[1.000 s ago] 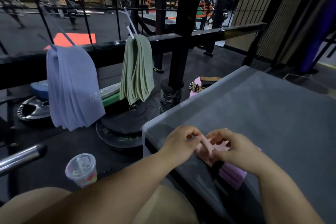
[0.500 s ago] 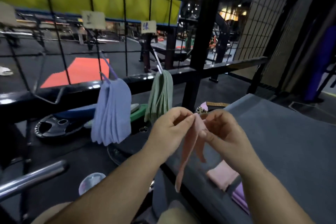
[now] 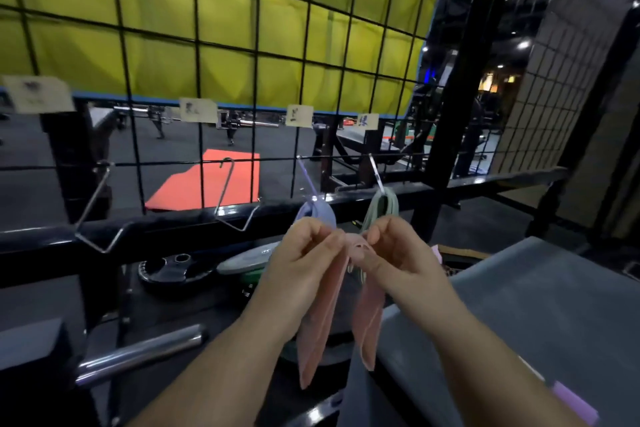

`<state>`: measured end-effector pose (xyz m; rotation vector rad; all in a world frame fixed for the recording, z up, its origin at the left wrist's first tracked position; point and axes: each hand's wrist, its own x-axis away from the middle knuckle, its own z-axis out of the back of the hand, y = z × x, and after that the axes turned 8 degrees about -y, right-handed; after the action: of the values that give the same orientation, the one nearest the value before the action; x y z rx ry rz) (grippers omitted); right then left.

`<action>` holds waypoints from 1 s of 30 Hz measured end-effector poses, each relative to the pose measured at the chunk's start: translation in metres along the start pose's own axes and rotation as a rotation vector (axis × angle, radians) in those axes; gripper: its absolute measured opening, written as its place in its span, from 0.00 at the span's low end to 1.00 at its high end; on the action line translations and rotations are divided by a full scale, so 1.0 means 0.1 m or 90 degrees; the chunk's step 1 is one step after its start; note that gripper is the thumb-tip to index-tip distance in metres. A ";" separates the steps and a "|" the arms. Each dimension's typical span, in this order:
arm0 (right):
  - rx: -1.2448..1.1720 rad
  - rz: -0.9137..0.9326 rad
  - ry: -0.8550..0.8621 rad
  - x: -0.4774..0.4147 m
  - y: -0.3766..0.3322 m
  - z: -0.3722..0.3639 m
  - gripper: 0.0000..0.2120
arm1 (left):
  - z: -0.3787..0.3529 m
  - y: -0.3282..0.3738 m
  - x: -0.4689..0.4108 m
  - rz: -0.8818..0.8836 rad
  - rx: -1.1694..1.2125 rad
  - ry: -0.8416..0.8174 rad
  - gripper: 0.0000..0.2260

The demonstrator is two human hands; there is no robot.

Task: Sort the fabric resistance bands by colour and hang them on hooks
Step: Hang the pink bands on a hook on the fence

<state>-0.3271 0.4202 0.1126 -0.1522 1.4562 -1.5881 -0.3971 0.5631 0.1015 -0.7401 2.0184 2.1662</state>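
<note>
A pink fabric band [image 3: 323, 315] hangs in a loop between my hands, held up in front of the black wire grid [image 3: 194, 87]. My left hand [image 3: 304, 263] pinches its top left side and my right hand [image 3: 394, 253] pinches its top right side, spreading it apart. Behind my hands, blue bands [image 3: 320, 211] hang on one hook and green bands [image 3: 384, 208] on the hook to their right. Two bare metal hooks [image 3: 228, 198] [image 3: 98, 208] hang further left. A purple band [image 3: 575, 406] lies on the grey table at the lower right.
Paper labels [image 3: 197, 110] are clipped to the grid above the hooks. The grey table [image 3: 540, 295] fills the right. Weight plates [image 3: 173, 269] lie on the floor beyond a black rail [image 3: 156, 229]. A steel bar end [image 3: 145, 354] juts in at the lower left.
My hands lifted the pink band off the table and raised it toward the grid, then spread it into a loop. The view tilted upward.
</note>
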 end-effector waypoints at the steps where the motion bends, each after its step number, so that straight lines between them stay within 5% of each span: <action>1: -0.007 0.006 -0.012 -0.03 0.00 -0.04 0.16 | 0.06 0.03 0.04 -0.006 0.007 -0.009 0.10; 7: -0.034 -0.004 -0.073 -0.27 -0.07 -0.30 0.19 | 0.41 0.09 0.22 -0.028 0.029 -0.027 0.18; 14: -0.037 -0.009 -0.067 -0.50 -0.11 -0.55 0.18 | 0.65 0.16 0.30 -0.004 -0.017 0.012 0.14; 23: 0.011 0.008 -0.057 -0.72 -0.20 -0.71 0.03 | 0.82 0.27 0.28 -0.110 -0.178 0.187 0.07; 30: 0.124 0.042 -0.013 -0.87 -0.22 -0.79 0.03 | 0.97 0.24 0.12 -0.175 -0.327 0.287 0.06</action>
<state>-0.3420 0.5326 0.1499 -0.0080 1.2704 -1.6590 -0.4443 0.6496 0.1193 -1.5856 1.3672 2.5241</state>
